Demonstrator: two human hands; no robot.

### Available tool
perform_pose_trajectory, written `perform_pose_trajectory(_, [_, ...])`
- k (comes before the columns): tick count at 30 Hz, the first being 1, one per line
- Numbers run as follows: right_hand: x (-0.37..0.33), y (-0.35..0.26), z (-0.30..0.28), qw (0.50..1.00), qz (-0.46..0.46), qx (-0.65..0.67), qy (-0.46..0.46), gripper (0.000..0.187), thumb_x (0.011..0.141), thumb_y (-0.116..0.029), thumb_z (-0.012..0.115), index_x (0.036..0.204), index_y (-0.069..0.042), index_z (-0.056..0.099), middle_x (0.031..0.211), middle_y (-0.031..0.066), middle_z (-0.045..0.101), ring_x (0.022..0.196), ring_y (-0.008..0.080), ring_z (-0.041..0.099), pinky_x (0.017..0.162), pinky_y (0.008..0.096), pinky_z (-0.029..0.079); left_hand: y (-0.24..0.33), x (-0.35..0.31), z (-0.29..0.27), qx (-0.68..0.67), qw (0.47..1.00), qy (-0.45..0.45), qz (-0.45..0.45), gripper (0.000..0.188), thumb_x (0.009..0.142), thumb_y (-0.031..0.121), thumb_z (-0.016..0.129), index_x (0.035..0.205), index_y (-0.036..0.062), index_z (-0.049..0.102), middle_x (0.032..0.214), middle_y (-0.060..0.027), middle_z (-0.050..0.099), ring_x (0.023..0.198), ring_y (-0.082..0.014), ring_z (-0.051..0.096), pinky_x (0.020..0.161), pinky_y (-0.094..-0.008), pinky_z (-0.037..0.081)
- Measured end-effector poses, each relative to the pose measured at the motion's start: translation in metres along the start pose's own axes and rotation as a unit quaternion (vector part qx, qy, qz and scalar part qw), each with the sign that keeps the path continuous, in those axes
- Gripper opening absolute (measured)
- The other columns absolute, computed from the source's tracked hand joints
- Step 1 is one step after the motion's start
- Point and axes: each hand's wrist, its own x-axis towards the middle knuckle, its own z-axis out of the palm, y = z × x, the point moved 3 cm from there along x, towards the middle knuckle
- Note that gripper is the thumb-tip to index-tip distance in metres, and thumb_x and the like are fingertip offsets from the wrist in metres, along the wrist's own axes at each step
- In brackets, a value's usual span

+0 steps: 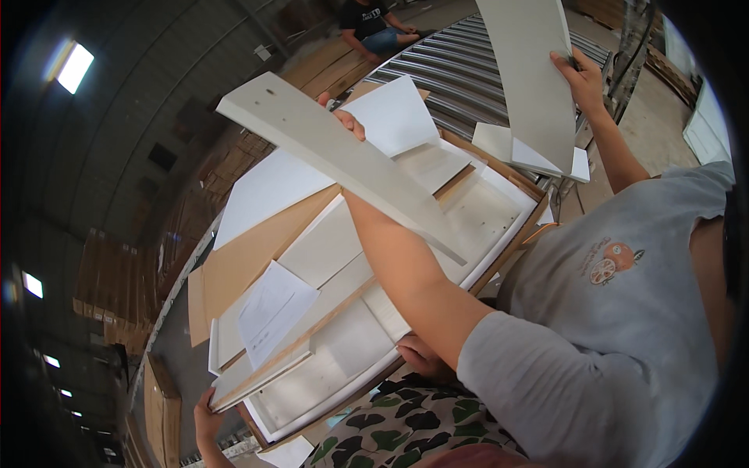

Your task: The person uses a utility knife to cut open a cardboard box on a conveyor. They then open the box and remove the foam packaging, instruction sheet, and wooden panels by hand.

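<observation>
An open carton lined with white foam and holding pale flat panels lies before me. My left hand is closed round the near-left end of a long narrow white panel. At the carton's near rim my right hand has its fingers curled over the edge; a co-worker's arm hides part of it. A paper sheet with line drawings rests on the panels. The co-worker in a grey shirt, on my right, grips a long pale board across the carton and a wider curved-looking board.
A roller conveyor runs behind the carton. Brown cardboard and white sheets lie along the carton's far side. Stacked cartons stand at the left. Another person sits at the back. The co-worker's forearm crosses above the carton.
</observation>
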Motion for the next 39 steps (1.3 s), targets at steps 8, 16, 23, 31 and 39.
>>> perform_pose_trajectory(8, [-0.338,-0.325,0.218,0.960,0.148,0.105,-0.212,0.005,0.082,-0.007,0.068,0.084,-0.003,0.066,0.080,0.0132,0.067,0.073,0.0297,0.066,0.064,0.0369,0.053,0.030,-0.018,-0.015,0.067,0.998,0.005,-0.006,0.053,0.065,-0.003,0.074,0.117,-0.0035,0.062,0.103,-0.0190,0.070,0.098,-0.0196,0.067,0.083,-0.0326,0.052])
perform_pose_trajectory(16, [-0.353,-0.373,0.229,0.972,0.184,0.030,-0.141,0.008,0.085,-0.006,0.066,0.092,-0.002,0.067,0.085,0.0145,0.067,0.069,0.0293,0.065,0.061,0.0328,0.052,0.035,-0.004,-0.017,0.137,0.967,-0.007,0.214,0.052,0.059,0.005,0.075,0.110,-0.0022,0.065,0.097,-0.0200,0.068,0.092,-0.0367,0.065,0.082,-0.0399,0.051])
perform_pose_trajectory(23, [-0.379,-0.468,0.269,0.976,0.083,0.051,-0.196,0.010,0.084,-0.004,0.067,0.094,-0.002,0.067,0.085,0.0134,0.067,0.069,0.0266,0.065,0.063,0.0323,0.052,0.017,-0.007,-0.024,0.060,0.967,0.023,0.247,0.055,0.059,0.014,0.080,0.111,0.0018,0.065,0.102,-0.0185,0.067,0.095,-0.0378,0.062,0.083,-0.0415,0.050])
perform_pose_trajectory(31, [-0.401,-0.512,0.276,0.966,0.094,0.048,-0.235,0.012,0.083,-0.002,0.067,0.094,0.000,0.067,0.086,0.0142,0.067,0.075,0.0296,0.066,0.067,0.0341,0.053,0.002,-0.010,-0.023,0.066,0.967,0.004,0.247,0.056,0.057,0.019,0.083,0.108,0.0018,0.067,0.096,-0.0176,0.067,0.091,-0.0365,0.063,0.079,-0.0424,0.050])
perform_pose_trajectory(39, [-0.417,-0.521,0.248,0.957,0.170,0.032,-0.231,0.013,0.086,-0.005,0.066,0.097,0.000,0.067,0.084,0.0117,0.067,0.071,0.0186,0.066,0.062,0.0270,0.050,0.007,-0.013,-0.023,0.076,0.957,-0.002,0.279,0.053,0.057,0.021,0.083,0.103,0.0008,0.067,0.087,-0.0177,0.067,0.086,-0.0370,0.064,0.073,-0.0433,0.049])
